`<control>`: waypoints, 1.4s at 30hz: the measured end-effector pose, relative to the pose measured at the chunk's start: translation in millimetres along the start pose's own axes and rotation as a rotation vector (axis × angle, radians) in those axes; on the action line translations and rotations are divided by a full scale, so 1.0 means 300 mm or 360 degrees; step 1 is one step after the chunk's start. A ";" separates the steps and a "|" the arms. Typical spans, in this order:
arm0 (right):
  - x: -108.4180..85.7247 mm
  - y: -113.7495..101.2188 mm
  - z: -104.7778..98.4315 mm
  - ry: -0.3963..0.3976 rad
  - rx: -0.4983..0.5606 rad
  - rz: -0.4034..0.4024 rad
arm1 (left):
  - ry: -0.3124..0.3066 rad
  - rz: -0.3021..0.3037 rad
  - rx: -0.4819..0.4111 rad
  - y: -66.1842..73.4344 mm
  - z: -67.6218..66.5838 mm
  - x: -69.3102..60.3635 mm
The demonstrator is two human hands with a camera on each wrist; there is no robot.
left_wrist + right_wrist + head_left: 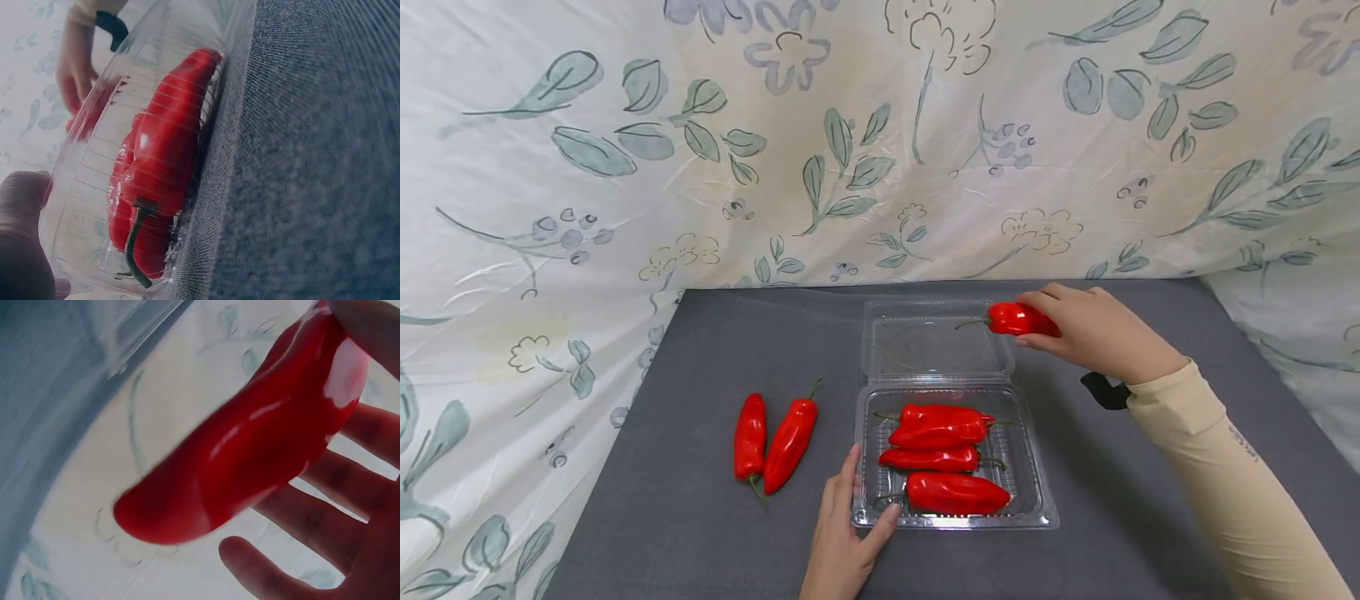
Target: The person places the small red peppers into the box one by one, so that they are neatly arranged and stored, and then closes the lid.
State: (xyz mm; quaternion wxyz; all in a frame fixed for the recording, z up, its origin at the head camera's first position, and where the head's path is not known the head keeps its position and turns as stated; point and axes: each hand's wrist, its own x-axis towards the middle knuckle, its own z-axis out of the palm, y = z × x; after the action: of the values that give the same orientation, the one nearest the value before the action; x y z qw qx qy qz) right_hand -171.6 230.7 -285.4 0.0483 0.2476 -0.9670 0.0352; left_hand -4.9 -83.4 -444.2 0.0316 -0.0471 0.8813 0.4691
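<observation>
1. Cream and white cloth, printed with green leaves and bluish flowers, rises behind and falls along both sides.
2. Dark grey tabletop stretches out in front of the cloth.
3. Clear plastic container, a little right of the scene's middle, stands on the tabletop with its ribbed base near and its hinged lid laid back on the far side.
4. Pale yellow sleeve covers the right forearm, which reaches in from the near right.
5. Of the two hands, the right hand grips one red pepper between thumb and fingers, raised above the lid's far right part.
6. The left hand touches the container's near left corner, its fingers stretched along the left wall and its thumb at the near rim.
7. Four more red peppers lie crosswise in the base, one behind another from near to far.
8. Two loose red peppers lie side by side on the tabletop, left of the container.
9. Black band shows at the right wrist.
10. Green stem of the gripped pepper points left.
</observation>
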 end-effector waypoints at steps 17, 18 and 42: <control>-0.025 -0.301 0.076 0.0051 -0.0067 -0.0601 | -0.0003 0.0030 0.0009 0.001 -0.001 0.002; -0.031 -0.315 0.083 0.0036 -0.0075 -0.0620 | -0.0001 0.0031 0.0010 0.001 -0.001 0.002; -0.136 -0.454 0.207 -0.0340 0.0021 -0.0717 | -0.0012 0.0029 -0.0050 -0.001 -0.004 -0.003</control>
State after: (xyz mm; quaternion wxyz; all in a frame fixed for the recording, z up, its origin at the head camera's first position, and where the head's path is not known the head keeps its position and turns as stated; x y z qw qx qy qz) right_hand -75.0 125.2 -345.5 -0.0492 0.4597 -0.8867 0.0034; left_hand -3.9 -84.4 -443.6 0.0298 -0.0378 0.8741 0.4834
